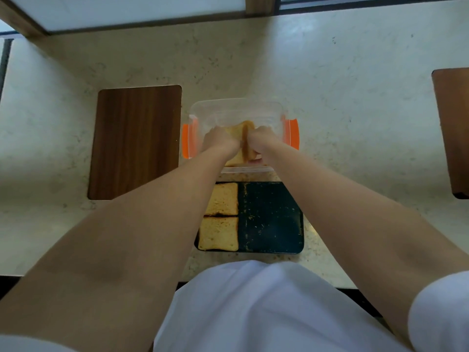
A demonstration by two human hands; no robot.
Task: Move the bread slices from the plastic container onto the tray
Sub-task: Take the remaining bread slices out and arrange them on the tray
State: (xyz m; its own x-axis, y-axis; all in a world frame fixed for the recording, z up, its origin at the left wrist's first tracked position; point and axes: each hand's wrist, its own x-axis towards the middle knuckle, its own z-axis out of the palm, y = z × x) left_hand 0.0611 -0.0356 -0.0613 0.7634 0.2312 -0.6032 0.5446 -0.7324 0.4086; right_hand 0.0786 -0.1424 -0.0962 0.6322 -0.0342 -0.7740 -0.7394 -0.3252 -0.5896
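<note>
A clear plastic container (238, 107) with orange side clips stands on the counter just beyond a dark tray (271, 217). Both my hands reach into the container. My left hand (218, 139) and my right hand (261, 138) grip bread slices (245, 138) that stand on edge between them. Two toasted bread slices lie flat on the tray's left side, one (222, 199) at the back and one (219, 233) at the front. The tray's right half is bare. My fingers are hidden behind the bread and the container wall.
A brown wooden board (135, 142) lies on the pale stone counter (342, 110) left of the container. Another brown board (454, 130) is at the right edge. A window frame (142, 20) runs along the back. My white clothing (253, 308) covers the counter's front edge.
</note>
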